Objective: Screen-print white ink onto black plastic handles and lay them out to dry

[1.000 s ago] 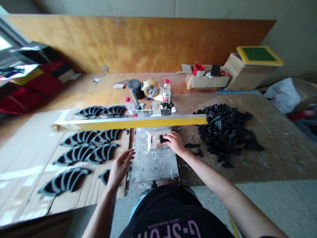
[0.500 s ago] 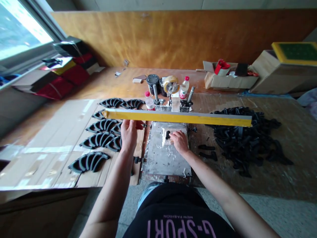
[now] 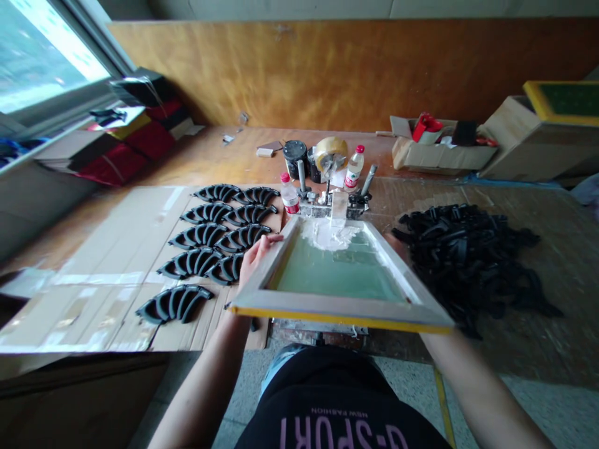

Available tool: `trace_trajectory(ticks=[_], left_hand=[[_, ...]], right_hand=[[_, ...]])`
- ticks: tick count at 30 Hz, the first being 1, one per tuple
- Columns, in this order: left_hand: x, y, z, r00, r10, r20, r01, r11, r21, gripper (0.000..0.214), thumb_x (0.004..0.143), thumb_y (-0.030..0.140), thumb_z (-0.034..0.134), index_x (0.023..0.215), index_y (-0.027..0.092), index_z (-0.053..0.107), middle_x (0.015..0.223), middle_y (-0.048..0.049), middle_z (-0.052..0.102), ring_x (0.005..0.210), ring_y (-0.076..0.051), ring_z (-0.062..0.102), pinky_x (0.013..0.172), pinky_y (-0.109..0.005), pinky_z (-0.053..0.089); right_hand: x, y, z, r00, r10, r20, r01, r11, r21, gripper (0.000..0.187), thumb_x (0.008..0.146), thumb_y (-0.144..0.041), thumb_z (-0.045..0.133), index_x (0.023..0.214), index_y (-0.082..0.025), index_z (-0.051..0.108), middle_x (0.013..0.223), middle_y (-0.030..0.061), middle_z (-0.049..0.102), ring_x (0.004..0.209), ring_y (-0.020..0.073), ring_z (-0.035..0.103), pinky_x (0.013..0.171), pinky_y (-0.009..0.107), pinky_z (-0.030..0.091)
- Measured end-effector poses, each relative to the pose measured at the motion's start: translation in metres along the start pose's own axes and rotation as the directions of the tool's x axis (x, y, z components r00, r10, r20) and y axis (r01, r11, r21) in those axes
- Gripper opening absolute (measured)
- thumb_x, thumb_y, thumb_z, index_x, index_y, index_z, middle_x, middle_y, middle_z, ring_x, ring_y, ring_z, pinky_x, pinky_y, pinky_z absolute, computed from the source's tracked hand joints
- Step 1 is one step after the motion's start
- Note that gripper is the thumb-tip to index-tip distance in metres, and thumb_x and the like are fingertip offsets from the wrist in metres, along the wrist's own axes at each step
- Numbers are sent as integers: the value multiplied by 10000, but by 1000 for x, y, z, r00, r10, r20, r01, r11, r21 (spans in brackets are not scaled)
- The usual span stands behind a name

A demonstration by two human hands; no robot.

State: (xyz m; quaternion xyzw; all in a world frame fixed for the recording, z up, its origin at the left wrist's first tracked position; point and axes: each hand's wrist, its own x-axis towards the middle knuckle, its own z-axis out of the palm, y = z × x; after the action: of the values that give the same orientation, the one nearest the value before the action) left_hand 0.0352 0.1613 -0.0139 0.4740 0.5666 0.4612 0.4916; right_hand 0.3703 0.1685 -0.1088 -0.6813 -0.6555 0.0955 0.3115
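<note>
"What's around them?"

"A wooden panel wall (image 3: 327, 68) along the far side, a window (image 3: 47, 56) off to the left, and a wooden screen frame (image 3: 341, 305) with a yellow near edge right at the left hand (image 3: 257, 262) — tilted up, its far end at the metal clamps (image 3: 332, 206)."

"And the bed under it?"

"Nearly all hidden by the raised frame. Pale green mesh (image 3: 341, 271) fills the frame, with a smear of white paste (image 3: 330, 236) at its far end, furthest from the left hand."

"What's that hand doing?"

"Fingers close together, curled over the frame's left rail, holding it up."

"The right hand [no view]?"

"Hidden behind the frame. Only the right forearm (image 3: 461, 386) shows, so I can't tell if it's spread or gripping."

"What else is near?"

"Left of the left hand, rows of curved black moulded pieces (image 3: 199, 237) lie on a cardboard sheet (image 3: 107, 249). Beyond the right forearm sits a loose heap of black pieces (image 3: 468, 262), and past the clamps, well beyond both hands, a roll of packing tape (image 3: 331, 153) stands between two plastic bottles (image 3: 354, 168)
</note>
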Motion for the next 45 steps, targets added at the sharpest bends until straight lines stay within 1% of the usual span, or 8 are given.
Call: trace_trajectory(ticks=[6, 15, 22, 28, 32, 34, 41, 45], left_hand=[[-19, -69, -10, 959, -243, 148, 235, 969, 71, 780, 716, 551, 677, 1371, 158, 516, 816, -40, 697, 649, -153, 601, 568, -232, 456], [-14, -122, -4, 959, -253, 130, 232, 960, 157, 700, 799, 521, 595, 1395, 170, 492, 900, -51, 699, 827, -189, 641, 722, -276, 492], [-14, -125, -6, 955, -259, 147, 242, 962, 123, 716, 793, 525, 615, 1402, 172, 484, 977, -66, 712, 870, -197, 650, 767, -283, 491], [-16, -113, -4, 955, -268, 126, 256, 961, 105, 716, 774, 513, 637, 1384, 163, 504, 874, -43, 706, 754, -166, 637, 663, -251, 477], [-18, -104, -3, 948, -293, 128, 285, 955, 79, 719, 767, 492, 650, 1385, 157, 502, 790, -27, 685, 653, -147, 608, 584, -236, 456], [-18, -99, -3, 945, -298, 131, 291, 954, 70, 715, 765, 477, 655, 1384, 153, 505, 777, -28, 684, 634, -145, 600, 571, -235, 452], [-15, -54, -10, 974, -200, 103, 196, 979, 51, 643, 749, 580, 645, 1248, 175, 624, 901, -53, 705, 729, -162, 620, 594, -224, 451], [0, -10, -1, 997, -54, 58, 58, 997, -53, 523, 802, 639, 538, 972, 169, 692, 836, -50, 679, 675, -158, 606, 591, -259, 492]], right_hand=[[56, -33, 6, 970, -242, -26, 242, 970, -18, 581, 787, -223, 687, 1340, -160, 519, 1396, 150, 478, 1274, 288, 449, 1073, 460, 385], [34, -80, 40, 883, -230, 409, 341, 913, -223, 116, 858, -128, 536, 933, -136, 624, 962, 130, 652, 907, 242, 571, 804, 340, 436], [-6, -78, 12, 587, -596, 548, 665, 741, 94, 193, 773, -37, 511, 836, -178, 627, 857, 52, 628, 851, 195, 547, 749, 289, 407], [-4, -82, 25, 767, -510, 389, 563, 826, -26, 187, 817, -58, 501, 866, -155, 653, 892, 84, 629, 913, 222, 536, 768, 312, 423], [-24, -81, 28, 695, -591, 411, 639, 769, 24, 194, 844, -77, 506, 924, -150, 667, 910, 83, 637, 915, 215, 546, 793, 309, 441], [-17, -83, 25, 718, -569, 401, 602, 797, 54, 132, 858, -140, 559, 924, -171, 668, 895, 60, 645, 890, 201, 567, 780, 294, 448], [80, -75, 11, 957, -205, 205, 225, 971, -76, 602, 816, -318, 694, 1380, -289, 484, 977, 37, 697, 802, 200, 622, 730, 301, 464], [89, -21, -10, 998, 55, -13, -55, 999, 2, 411, 909, -352, 519, 1288, -198, 556, 805, 42, 689, 702, 191, 609, 710, 314, 465]])
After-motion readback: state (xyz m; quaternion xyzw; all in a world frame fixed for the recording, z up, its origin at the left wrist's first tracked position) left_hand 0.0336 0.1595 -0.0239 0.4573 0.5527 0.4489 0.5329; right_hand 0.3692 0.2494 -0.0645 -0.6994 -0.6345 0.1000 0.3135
